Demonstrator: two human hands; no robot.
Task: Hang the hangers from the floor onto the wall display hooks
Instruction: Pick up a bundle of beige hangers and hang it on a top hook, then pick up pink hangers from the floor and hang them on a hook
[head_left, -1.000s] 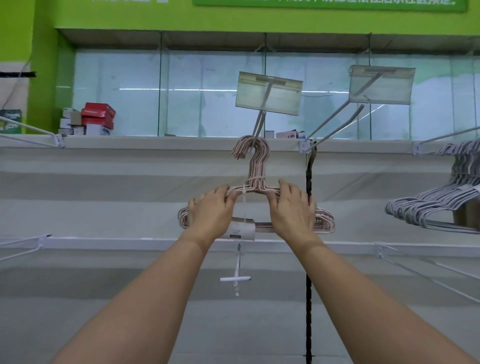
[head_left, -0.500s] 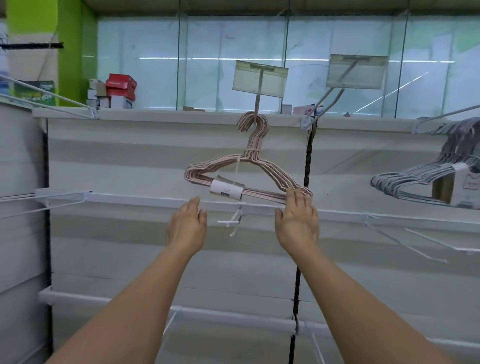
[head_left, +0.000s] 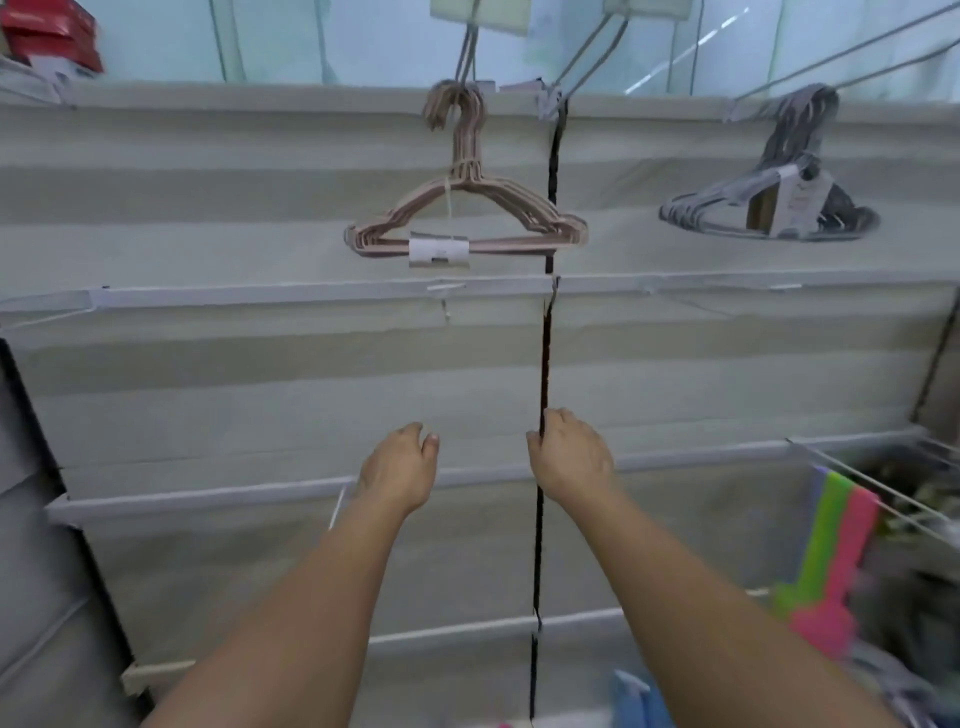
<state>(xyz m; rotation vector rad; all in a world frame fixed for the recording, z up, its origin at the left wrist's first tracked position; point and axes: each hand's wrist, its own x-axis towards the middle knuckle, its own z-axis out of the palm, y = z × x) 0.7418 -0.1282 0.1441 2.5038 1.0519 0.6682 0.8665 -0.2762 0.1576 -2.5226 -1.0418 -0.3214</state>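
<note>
A bundle of pink hangers (head_left: 465, 213) with a white paper label hangs by its hooks from a wall display hook (head_left: 467, 49) at the top middle. To the right, a bundle of grey hangers (head_left: 769, 208) hangs from another long hook (head_left: 841, 57). My left hand (head_left: 400, 467) and my right hand (head_left: 569, 452) are well below the pink bundle, in front of the wall panel, fingers loosely curled and holding nothing. Neither hand touches a hanger.
White rails (head_left: 311, 296) cross the grey striped wall panel at several heights. A black vertical strip (head_left: 545, 364) runs down beside my right hand. Green and pink plastic items (head_left: 826, 561) hang at the lower right. Red boxes (head_left: 52, 31) sit on the top ledge at left.
Both hands let go of the pink hanger bundle, which now hangs level on its hook, and dropped downward. The camera tilted down.
</note>
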